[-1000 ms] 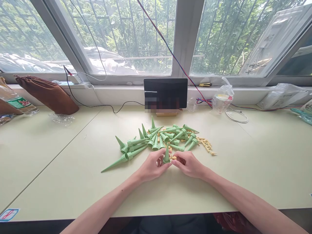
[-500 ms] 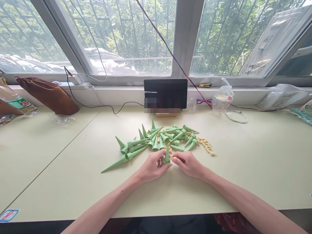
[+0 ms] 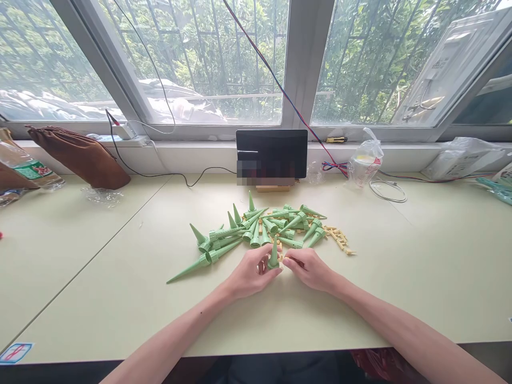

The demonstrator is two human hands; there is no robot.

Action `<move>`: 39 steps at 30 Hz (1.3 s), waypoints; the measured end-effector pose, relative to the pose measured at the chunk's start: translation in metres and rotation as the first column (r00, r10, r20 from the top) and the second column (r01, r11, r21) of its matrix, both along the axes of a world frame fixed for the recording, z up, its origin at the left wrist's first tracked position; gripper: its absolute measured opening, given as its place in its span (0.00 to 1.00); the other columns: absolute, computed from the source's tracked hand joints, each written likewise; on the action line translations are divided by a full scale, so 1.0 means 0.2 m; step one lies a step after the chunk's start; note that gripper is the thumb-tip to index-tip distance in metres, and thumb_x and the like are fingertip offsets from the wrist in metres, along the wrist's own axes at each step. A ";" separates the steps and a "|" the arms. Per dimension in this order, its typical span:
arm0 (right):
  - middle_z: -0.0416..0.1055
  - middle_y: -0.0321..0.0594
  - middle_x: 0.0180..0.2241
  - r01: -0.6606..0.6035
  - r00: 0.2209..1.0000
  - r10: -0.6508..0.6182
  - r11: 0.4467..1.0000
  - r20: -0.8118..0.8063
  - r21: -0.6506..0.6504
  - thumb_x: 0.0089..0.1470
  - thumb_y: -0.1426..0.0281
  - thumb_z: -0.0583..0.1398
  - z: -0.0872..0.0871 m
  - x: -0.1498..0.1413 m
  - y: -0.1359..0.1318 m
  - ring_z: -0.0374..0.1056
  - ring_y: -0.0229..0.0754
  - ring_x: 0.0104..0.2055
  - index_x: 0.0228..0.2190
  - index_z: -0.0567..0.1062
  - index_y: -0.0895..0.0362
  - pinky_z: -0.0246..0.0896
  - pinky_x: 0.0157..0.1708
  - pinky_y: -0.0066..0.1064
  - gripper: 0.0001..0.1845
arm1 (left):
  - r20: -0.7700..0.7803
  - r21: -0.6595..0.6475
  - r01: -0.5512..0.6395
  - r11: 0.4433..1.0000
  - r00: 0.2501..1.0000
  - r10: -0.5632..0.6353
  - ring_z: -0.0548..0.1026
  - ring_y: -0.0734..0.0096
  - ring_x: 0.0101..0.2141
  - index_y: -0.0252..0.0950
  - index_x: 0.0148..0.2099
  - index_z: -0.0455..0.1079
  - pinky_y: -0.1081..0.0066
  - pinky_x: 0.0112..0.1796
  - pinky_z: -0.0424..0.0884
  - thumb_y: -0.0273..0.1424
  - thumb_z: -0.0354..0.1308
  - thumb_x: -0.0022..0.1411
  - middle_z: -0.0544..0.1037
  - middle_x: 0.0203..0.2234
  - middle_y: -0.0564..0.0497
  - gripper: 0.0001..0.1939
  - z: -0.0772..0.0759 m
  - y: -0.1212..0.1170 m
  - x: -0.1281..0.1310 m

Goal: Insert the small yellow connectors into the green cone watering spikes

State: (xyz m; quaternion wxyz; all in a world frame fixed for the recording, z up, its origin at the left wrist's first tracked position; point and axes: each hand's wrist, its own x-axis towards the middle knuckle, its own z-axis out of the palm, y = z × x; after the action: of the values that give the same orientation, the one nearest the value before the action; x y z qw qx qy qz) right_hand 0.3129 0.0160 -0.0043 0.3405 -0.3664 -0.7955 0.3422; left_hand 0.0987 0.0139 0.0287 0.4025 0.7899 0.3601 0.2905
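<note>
My left hand is closed round the base of a green plastic cone spike, which points up and away. My right hand pinches a small tan plastic piece right beside the cone's base. Just beyond both hands lies a pile of green cone spikes, some long and some short. A scatter of small tan pieces lies at the pile's right end.
A dark screen stands on a wooden stand at the table's back edge. A brown pouch and a bottle are at back left. A bagged cup, a white cable coil and coloured wires sit at back right.
Both hands have barely moved; they have drifted a little further from me, towards the pile, with the cone and the tan piece still held together.
</note>
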 end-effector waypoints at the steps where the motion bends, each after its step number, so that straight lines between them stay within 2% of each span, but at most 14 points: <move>1: 0.49 0.29 0.20 -0.002 1.000 0.002 1.000 0.001 -0.005 0.68 0.63 0.50 0.00 0.00 0.00 0.46 0.34 0.22 0.23 0.61 0.56 0.44 0.23 0.27 0.21 | 0.002 -0.002 0.001 1.000 1.000 -0.001 0.63 0.79 0.24 0.36 0.49 0.68 0.77 0.25 0.64 0.30 0.57 0.63 0.73 0.33 0.53 0.12 0.00 0.00 0.00; 3: 0.50 0.29 0.20 0.001 1.000 -0.001 1.000 -0.001 -0.012 0.68 0.63 0.50 0.00 0.00 0.00 0.46 0.34 0.23 0.23 0.62 0.56 0.44 0.23 0.27 0.21 | 0.007 -0.008 -0.001 1.000 1.000 0.001 0.62 0.80 0.24 0.36 0.49 0.68 0.77 0.25 0.63 0.31 0.57 0.63 0.73 0.33 0.53 0.12 0.01 0.00 0.00; 8: 0.52 0.28 0.21 0.006 1.000 -0.006 1.000 -0.008 -0.029 0.65 0.62 0.56 0.01 0.00 0.00 0.47 0.34 0.22 0.32 0.68 0.55 0.44 0.23 0.27 0.12 | 0.004 -0.009 0.002 1.000 1.000 -0.002 0.62 0.79 0.24 0.37 0.52 0.67 0.77 0.25 0.64 0.31 0.57 0.64 0.74 0.35 0.52 0.14 0.01 0.00 0.00; 12: 0.48 0.28 0.20 0.005 1.000 -0.005 1.000 0.016 -0.003 0.65 0.64 0.55 0.01 0.00 0.00 0.45 0.34 0.22 0.23 0.59 0.55 0.43 0.23 0.27 0.19 | -0.018 0.005 0.005 1.000 1.000 -0.005 0.62 0.79 0.24 0.36 0.51 0.67 0.77 0.25 0.63 0.31 0.57 0.63 0.72 0.31 0.53 0.14 0.01 0.00 0.00; 18: 0.46 0.29 0.20 -0.012 0.999 0.012 1.000 0.030 -0.003 0.66 0.63 0.52 0.00 0.00 0.00 0.44 0.33 0.22 0.21 0.53 0.55 0.41 0.23 0.27 0.23 | -0.019 0.027 -0.003 1.000 1.000 0.004 0.62 0.78 0.23 0.36 0.48 0.69 0.77 0.25 0.63 0.31 0.58 0.62 0.68 0.27 0.55 0.12 0.01 0.00 0.00; 22: 0.46 0.29 0.20 -0.007 0.999 0.007 1.000 0.036 -0.005 0.67 0.62 0.51 0.00 0.00 0.01 0.44 0.33 0.22 0.20 0.53 0.55 0.41 0.23 0.28 0.24 | -0.025 0.024 0.001 1.000 1.000 -0.001 0.62 0.78 0.23 0.36 0.49 0.69 0.76 0.25 0.63 0.32 0.58 0.63 0.68 0.27 0.55 0.12 0.02 -0.01 0.00; 27: 0.50 0.28 0.20 0.004 1.000 -0.004 1.000 0.029 -0.019 0.64 0.59 0.56 0.01 0.00 0.00 0.45 0.34 0.22 0.24 0.61 0.55 0.42 0.23 0.28 0.20 | -0.005 0.019 -0.001 1.000 1.000 0.001 0.61 0.78 0.23 0.36 0.48 0.69 0.77 0.24 0.62 0.35 0.57 0.64 0.66 0.26 0.56 0.12 0.02 -0.01 0.01; 32: 0.46 0.28 0.20 -0.012 0.998 0.012 1.000 0.054 0.005 0.65 0.59 0.55 0.01 0.00 0.00 0.43 0.34 0.23 0.21 0.54 0.55 0.41 0.24 0.28 0.24 | -0.003 0.045 0.009 0.999 1.000 -0.009 0.62 0.77 0.24 0.35 0.48 0.69 0.77 0.24 0.63 0.33 0.57 0.64 0.67 0.26 0.55 0.12 0.01 0.00 0.00; 39: 0.45 0.29 0.20 -0.021 0.999 0.021 1.000 0.050 0.011 0.66 0.59 0.52 0.01 0.00 0.01 0.44 0.33 0.22 0.20 0.53 0.56 0.40 0.23 0.28 0.25 | -0.016 0.041 0.005 0.999 1.000 -0.005 0.64 0.78 0.25 0.35 0.50 0.69 0.77 0.25 0.64 0.32 0.57 0.63 0.71 0.31 0.53 0.13 0.00 0.00 0.00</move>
State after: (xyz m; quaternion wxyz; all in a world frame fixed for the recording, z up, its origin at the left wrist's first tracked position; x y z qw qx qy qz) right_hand 0.3123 0.0178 -0.0031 0.3191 -0.3644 -0.8094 0.3321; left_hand 0.0986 0.0132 0.0297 0.3842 0.8011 0.3552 0.2906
